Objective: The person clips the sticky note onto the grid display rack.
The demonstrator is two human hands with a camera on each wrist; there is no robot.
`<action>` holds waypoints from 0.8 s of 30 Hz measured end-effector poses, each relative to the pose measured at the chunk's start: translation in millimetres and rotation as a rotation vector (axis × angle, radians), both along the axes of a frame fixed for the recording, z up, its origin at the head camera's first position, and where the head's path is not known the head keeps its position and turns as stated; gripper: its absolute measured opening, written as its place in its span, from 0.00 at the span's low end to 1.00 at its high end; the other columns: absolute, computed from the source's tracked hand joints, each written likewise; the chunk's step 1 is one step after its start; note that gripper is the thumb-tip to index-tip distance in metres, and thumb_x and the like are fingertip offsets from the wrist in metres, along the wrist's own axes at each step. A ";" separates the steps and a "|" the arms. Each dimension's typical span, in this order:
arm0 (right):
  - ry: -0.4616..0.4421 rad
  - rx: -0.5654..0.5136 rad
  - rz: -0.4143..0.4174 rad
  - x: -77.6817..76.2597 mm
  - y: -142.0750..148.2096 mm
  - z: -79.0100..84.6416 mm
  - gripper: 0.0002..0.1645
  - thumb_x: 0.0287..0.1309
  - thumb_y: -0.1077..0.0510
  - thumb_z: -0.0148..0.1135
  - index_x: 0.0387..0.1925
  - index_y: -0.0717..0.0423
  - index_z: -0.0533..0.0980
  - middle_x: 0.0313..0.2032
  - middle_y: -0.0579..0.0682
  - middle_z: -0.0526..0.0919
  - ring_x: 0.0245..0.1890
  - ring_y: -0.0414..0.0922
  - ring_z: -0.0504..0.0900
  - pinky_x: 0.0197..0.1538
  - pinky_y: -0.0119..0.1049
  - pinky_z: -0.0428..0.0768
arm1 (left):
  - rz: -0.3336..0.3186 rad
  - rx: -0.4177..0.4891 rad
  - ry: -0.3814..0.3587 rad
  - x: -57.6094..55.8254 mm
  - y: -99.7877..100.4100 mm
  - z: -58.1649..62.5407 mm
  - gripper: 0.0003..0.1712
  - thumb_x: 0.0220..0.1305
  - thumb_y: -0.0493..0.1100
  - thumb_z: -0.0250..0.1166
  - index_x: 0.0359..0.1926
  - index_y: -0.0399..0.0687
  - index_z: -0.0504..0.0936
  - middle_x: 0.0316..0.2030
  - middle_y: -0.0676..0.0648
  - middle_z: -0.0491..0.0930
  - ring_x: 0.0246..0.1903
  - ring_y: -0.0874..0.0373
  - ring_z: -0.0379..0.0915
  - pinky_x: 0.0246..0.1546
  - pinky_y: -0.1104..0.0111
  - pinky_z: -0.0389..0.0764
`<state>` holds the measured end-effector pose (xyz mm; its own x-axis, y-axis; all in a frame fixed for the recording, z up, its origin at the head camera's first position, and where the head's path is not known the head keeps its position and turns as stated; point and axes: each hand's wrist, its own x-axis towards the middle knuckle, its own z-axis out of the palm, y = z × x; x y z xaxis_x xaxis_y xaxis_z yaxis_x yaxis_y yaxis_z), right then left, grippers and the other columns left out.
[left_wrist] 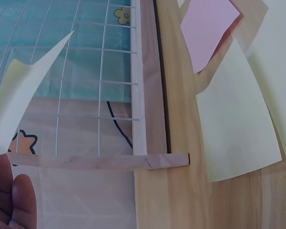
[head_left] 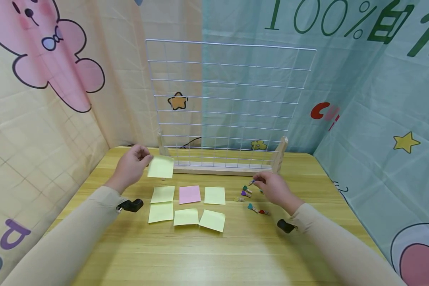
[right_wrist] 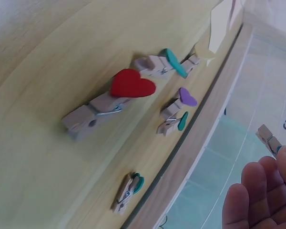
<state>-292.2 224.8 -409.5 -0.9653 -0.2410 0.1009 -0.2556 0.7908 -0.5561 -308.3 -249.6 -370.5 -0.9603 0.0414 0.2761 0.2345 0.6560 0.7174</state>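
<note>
My left hand (head_left: 133, 166) pinches a pale yellow sticky note (head_left: 160, 167) by its edge, just in front of the wire grid's left foot. In the left wrist view the note (left_wrist: 20, 95) curls up from the fingertips. On the right, my right hand (head_left: 274, 190) holds a small wooden clothespin (right_wrist: 269, 137) between thumb and finger, close to the grid's base. Under and beside that hand lie several clothespins with coloured hearts, among them a red one (right_wrist: 102, 106), a purple one (right_wrist: 178, 102) and a teal one (right_wrist: 157, 65).
A white wire grid (head_left: 228, 99) stands upright in a wooden base (head_left: 214, 171) at the table's back. Several yellow sticky notes (head_left: 214, 196) and a pink one (head_left: 189, 194) lie in rows on the wooden table (head_left: 186, 258). Printed curtains (head_left: 364, 95) enclose the table.
</note>
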 end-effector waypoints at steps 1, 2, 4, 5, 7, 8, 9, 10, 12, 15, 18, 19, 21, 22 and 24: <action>0.000 -0.008 -0.001 0.2 -1.5 0.9 0.09 0.76 0.59 0.60 0.49 0.58 0.82 0.42 0.57 0.88 0.28 0.42 0.78 0.33 0.36 0.79 | 0.001 0.002 0.005 -0.7 1.2 0.7 0.13 0.81 0.49 0.59 0.49 0.42 0.76 0.39 0.43 0.80 0.38 0.51 0.73 0.37 0.65 0.75; -0.001 -0.015 0.000 0.4 -2.7 1.8 0.08 0.76 0.59 0.60 0.49 0.58 0.82 0.42 0.56 0.88 0.27 0.42 0.77 0.32 0.36 0.78 | 0.001 0.002 0.010 -1.4 2.2 1.4 0.13 0.81 0.49 0.59 0.49 0.42 0.76 0.39 0.43 0.80 0.39 0.51 0.73 0.38 0.65 0.75; -0.005 -0.032 0.002 0.7 -4.8 3.5 0.08 0.76 0.59 0.60 0.48 0.58 0.82 0.40 0.55 0.87 0.26 0.43 0.76 0.31 0.36 0.78 | -0.002 0.003 0.012 -3.1 3.9 2.6 0.13 0.81 0.49 0.58 0.50 0.42 0.77 0.42 0.42 0.80 0.41 0.50 0.73 0.40 0.66 0.76; -0.003 -0.035 0.003 0.8 -5.7 4.4 0.08 0.76 0.59 0.60 0.48 0.58 0.82 0.39 0.54 0.87 0.26 0.43 0.76 0.31 0.36 0.77 | -0.006 0.005 0.013 -4.2 4.7 3.1 0.14 0.81 0.48 0.58 0.51 0.41 0.78 0.43 0.42 0.81 0.42 0.50 0.74 0.42 0.65 0.76; -0.005 -0.032 0.006 0.9 -7.1 5.9 0.08 0.77 0.59 0.60 0.48 0.58 0.82 0.39 0.52 0.86 0.26 0.43 0.75 0.29 0.35 0.76 | -0.013 0.008 0.012 -6.3 6.4 4.2 0.14 0.81 0.48 0.58 0.52 0.41 0.78 0.46 0.41 0.82 0.45 0.49 0.75 0.46 0.65 0.76; -0.007 -0.031 0.007 1.2 -7.9 7.0 0.08 0.77 0.59 0.60 0.48 0.58 0.81 0.39 0.52 0.86 0.25 0.43 0.75 0.29 0.35 0.76 | -0.017 0.010 0.014 -7.6 7.4 4.7 0.15 0.81 0.48 0.59 0.53 0.40 0.78 0.48 0.41 0.82 0.46 0.49 0.75 0.48 0.64 0.76; -0.008 -0.031 0.006 1.1 -8.8 8.0 0.08 0.77 0.58 0.59 0.48 0.58 0.81 0.39 0.52 0.87 0.25 0.43 0.74 0.29 0.36 0.75 | -0.021 0.013 0.015 -8.9 8.4 5.3 0.15 0.81 0.48 0.59 0.53 0.40 0.78 0.49 0.40 0.82 0.47 0.49 0.75 0.49 0.64 0.75; -0.005 -0.026 0.009 0.7 -10.1 8.8 0.08 0.77 0.58 0.59 0.48 0.57 0.81 0.39 0.52 0.87 0.26 0.43 0.75 0.29 0.36 0.75 | -0.025 0.016 0.017 -10.1 9.4 5.9 0.15 0.80 0.47 0.60 0.54 0.40 0.78 0.49 0.40 0.82 0.48 0.48 0.75 0.50 0.64 0.75; -0.001 -0.027 0.013 -0.4 -13.0 10.8 0.09 0.78 0.58 0.59 0.49 0.57 0.81 0.40 0.51 0.87 0.27 0.43 0.75 0.31 0.36 0.75 | -0.027 0.024 0.023 -13.1 11.2 6.6 0.15 0.79 0.46 0.61 0.54 0.39 0.79 0.49 0.40 0.82 0.48 0.49 0.75 0.49 0.66 0.76; 0.016 -0.031 0.019 -2.9 -19.6 14.0 0.08 0.77 0.57 0.60 0.48 0.56 0.82 0.40 0.50 0.87 0.31 0.43 0.78 0.35 0.36 0.78 | -0.028 0.039 0.030 -17.1 13.8 7.4 0.14 0.78 0.45 0.62 0.55 0.38 0.79 0.48 0.40 0.82 0.47 0.49 0.75 0.46 0.72 0.76; 0.033 -0.041 0.019 -3.7 -27.2 17.8 0.08 0.77 0.57 0.60 0.48 0.56 0.82 0.41 0.51 0.87 0.34 0.44 0.79 0.36 0.37 0.78 | -0.024 0.055 0.034 -20.0 17.1 9.0 0.14 0.78 0.44 0.63 0.54 0.38 0.78 0.48 0.40 0.82 0.46 0.49 0.75 0.44 0.74 0.75; 0.039 -0.043 0.016 -3.8 -29.8 19.1 0.07 0.77 0.57 0.61 0.47 0.55 0.82 0.42 0.51 0.87 0.34 0.44 0.79 0.36 0.37 0.77 | -0.024 0.057 0.036 -20.8 18.4 9.9 0.14 0.78 0.43 0.63 0.54 0.38 0.78 0.48 0.40 0.82 0.46 0.49 0.75 0.44 0.74 0.75; 0.041 -0.063 0.014 -3.7 -34.8 22.0 0.08 0.77 0.58 0.60 0.48 0.56 0.82 0.42 0.52 0.86 0.34 0.45 0.79 0.35 0.37 0.76 | -0.021 0.063 0.035 -22.2 21.2 12.3 0.13 0.78 0.43 0.63 0.54 0.38 0.78 0.48 0.40 0.82 0.46 0.49 0.75 0.45 0.72 0.76; 0.042 -0.071 0.013 -4.2 -37.2 23.2 0.08 0.77 0.58 0.60 0.48 0.56 0.82 0.42 0.52 0.86 0.34 0.45 0.78 0.35 0.37 0.76 | -0.020 0.068 0.034 -22.7 22.6 13.3 0.14 0.78 0.44 0.63 0.55 0.38 0.78 0.49 0.40 0.82 0.47 0.49 0.75 0.46 0.72 0.76; 0.040 -0.087 0.012 -5.2 -42.3 25.8 0.08 0.77 0.58 0.60 0.49 0.56 0.82 0.43 0.52 0.86 0.34 0.46 0.77 0.35 0.37 0.75 | -0.015 0.079 0.030 -24.5 24.8 15.0 0.14 0.78 0.44 0.63 0.55 0.39 0.77 0.49 0.41 0.82 0.47 0.50 0.75 0.47 0.71 0.76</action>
<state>-297.4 182.5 -383.7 -0.9570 -0.2416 0.1603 -0.2884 0.7367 -0.6116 -332.8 -224.7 -355.5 -0.9509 0.0332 0.3077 0.2664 0.5941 0.7590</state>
